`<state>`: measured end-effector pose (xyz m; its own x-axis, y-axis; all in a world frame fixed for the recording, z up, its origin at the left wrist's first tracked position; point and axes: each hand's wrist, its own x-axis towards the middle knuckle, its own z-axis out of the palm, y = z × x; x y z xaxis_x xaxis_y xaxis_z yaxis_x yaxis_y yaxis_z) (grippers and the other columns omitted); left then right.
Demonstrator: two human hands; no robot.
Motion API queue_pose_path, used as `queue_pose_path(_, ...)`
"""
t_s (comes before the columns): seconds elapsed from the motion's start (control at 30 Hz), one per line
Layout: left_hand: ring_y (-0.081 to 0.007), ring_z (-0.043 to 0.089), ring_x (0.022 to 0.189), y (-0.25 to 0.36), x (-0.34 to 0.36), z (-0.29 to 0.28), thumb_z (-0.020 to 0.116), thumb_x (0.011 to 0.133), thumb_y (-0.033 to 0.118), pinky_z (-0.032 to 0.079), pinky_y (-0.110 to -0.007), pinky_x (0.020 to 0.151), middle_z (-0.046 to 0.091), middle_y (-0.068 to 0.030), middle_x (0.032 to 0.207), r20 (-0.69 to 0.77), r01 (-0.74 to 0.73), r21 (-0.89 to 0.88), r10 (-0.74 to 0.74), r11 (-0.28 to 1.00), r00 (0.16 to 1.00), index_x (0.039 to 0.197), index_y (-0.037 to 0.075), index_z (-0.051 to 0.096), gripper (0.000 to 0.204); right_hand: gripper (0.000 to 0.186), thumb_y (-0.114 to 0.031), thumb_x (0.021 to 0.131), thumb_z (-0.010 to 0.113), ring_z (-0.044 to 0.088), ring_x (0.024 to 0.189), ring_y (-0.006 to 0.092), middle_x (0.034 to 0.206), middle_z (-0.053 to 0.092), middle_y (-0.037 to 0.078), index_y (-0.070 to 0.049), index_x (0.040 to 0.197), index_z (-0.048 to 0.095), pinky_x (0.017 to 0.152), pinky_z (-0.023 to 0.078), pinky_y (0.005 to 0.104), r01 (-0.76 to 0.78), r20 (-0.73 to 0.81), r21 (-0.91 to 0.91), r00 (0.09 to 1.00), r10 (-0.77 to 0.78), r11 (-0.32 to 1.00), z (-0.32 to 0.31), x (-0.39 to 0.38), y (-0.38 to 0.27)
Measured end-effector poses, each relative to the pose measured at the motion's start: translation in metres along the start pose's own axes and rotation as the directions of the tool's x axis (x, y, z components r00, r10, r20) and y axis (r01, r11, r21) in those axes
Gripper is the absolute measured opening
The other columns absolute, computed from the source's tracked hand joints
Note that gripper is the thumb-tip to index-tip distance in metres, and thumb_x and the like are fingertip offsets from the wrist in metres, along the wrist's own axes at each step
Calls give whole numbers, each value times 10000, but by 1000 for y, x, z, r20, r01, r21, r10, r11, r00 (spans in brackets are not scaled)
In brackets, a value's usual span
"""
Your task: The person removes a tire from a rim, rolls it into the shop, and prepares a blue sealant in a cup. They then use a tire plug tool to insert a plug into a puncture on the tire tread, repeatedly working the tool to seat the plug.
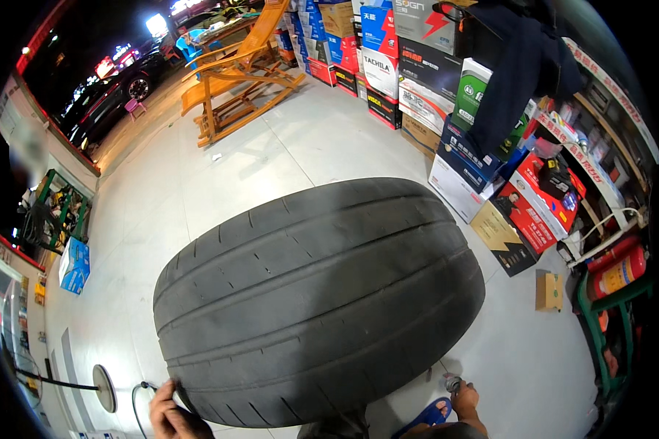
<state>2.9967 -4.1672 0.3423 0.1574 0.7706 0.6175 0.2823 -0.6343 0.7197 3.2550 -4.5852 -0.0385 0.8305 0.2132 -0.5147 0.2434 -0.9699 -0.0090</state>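
A large black tire (pixel 318 293) with worn grooves stands on its tread in front of me and fills the middle of the view. At its lower left edge, my left hand (pixel 170 415) is closed, with curled fingertips touching the rubber sidewall. My right hand (pixel 466 401), to the right of the tire, is wrapped round a small grey metal tool (pixel 452 382) with a rounded head. Its exact kind is too small to make out. The lower part of the tire's far side is hidden.
Stacked battery boxes (pixel 425 80) line the back right. Beyond the tire is a wooden rocking chair (pixel 234 73). A fire extinguisher (pixel 619 272) and a green rack (pixel 600 344) stand at right, a blue box (pixel 75 265) and a round disc base (pixel 105 388) at left. A blue sandal (pixel 426 418) is below.
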Motion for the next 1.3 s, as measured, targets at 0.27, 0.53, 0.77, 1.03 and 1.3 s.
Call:
queue_pose_path(0.27,-268,548,972,-35,-19,-14,455,941,128,412,-383,897,588,-177,1017,41,-246,228,243,942,969,964,-24,538,175,340,-112,836,625,591,742,144,904,644,130,45,1123,533,692,490,282,329,-441,724,897,40,606,-173,28,-52)
queue_pose_path(0.53,-274,521,822,-75,-18,-21,453,897,114,411,-376,788,574,-187,872,-120,-222,197,248,955,961,813,-49,505,191,509,-392,929,427,445,1187,288,1275,490,166,20,1220,490,1025,301,381,863,-774,381,494,-396,331,-356,-20,-205)
queue_pose_path(0.77,-225,523,931,-123,-30,-53,440,957,119,409,-366,877,572,-145,980,-217,-67,46,76,997,973,951,-44,541,192,593,-421,955,276,368,1249,361,1319,420,230,72,1231,455,1057,246,419,903,-776,301,418,-472,305,-344,-64,-251)
queue_pose_path(1.03,-208,551,930,-139,-25,-108,479,945,151,427,-337,866,603,-138,988,-344,311,-134,-339,941,876,957,-69,561,235,624,-487,907,390,414,1198,376,1294,452,228,41,1230,470,986,301,474,975,-814,49,164,-557,216,-323,-116,-287)
queue_pose_path(1.3,-363,587,986,-45,6,-85,504,852,82,410,-456,921,631,-231,956,139,-170,198,144,965,980,739,-56,543,183,652,-543,824,532,446,1162,349,1278,476,191,-19,1211,503,915,364,454,973,-723,-163,-4,-690,165,-311,-158,-304)
